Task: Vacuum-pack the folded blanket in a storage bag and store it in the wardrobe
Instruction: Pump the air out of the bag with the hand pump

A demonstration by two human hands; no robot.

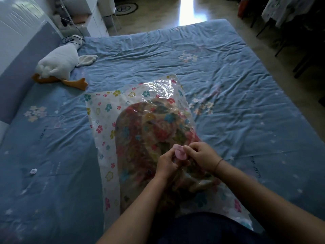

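A clear storage bag (103,110) printed with small flowers lies on the bed, with the folded floral blanket (151,124) inside it. Near the bag's close end sits a pink round valve cap (179,153). My left hand (166,163) pinches the cap from the left with curled fingers. My right hand (202,154) pinches it from the right. Both forearms reach in from the bottom of the view.
The bag lies on a blue bedsheet (228,85). A white plush goose (60,65) rests at the bed's far left by the headboard. A small white cap (33,171) lies on the sheet to the left. Floor and chairs are beyond the bed.
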